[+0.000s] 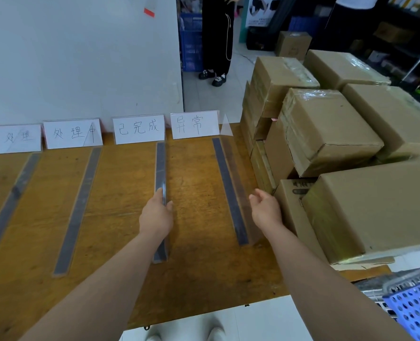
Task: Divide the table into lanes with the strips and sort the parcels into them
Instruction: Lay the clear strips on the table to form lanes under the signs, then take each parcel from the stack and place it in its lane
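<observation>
Wooden table [194,173] had 4 strips [78,207] laid; left hand [156,214] pinched 3rd strip [160,163] from left mid-length, prob. light, stiff, slick plastic, while right hand [265,210] hung loosely open, empty, beside parcels [327,129].

Even indoor light, wide-angle edge warping

Four grey strips [78,210] are lying front to back on the wooden worktop [194,173], well apart and fanning slightly. The third strip [160,166] from the left is being gripped by the left hand [156,212]. Brown taped cardboard parcels [327,129] are sitting stacked at the right end.
</observation>
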